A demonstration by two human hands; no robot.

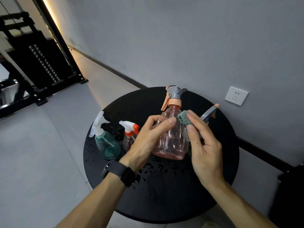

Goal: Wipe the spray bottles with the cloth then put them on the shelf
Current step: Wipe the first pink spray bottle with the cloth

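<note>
The pink spray bottle (169, 137) sits upright in my left hand (148, 139), lifted just above the middle of the round black surface (164, 195); my fingers curl round its ribbed body and my thumb lies across the front. Its peach collar and grey trigger head point toward the far edge of the surface. My right hand (204, 145) pinches the green cloth (185, 124) between thumb and fingers and presses it against the bottle's right shoulder. A short beaded chain hangs down by the bottle's base, beside my right palm. Behind my right hand, near the far right edge of the surface, the grey and peach head of another spray bottle (209, 113) sticks out; its body is hidden by my hand. Toward the left edge stands a teal spray bottle (107, 143) with a frosted white trigger, and just beside it, partly behind my left hand, a small clear bottle (130, 135) with a white and orange-red trigger. Water droplets (153, 170) speckle the surface around the bottles and near its centre. I wear a dark watch (126, 176) on my left wrist. A white wall socket (236, 95) is on the grey wall beyond the far right edge.
</note>
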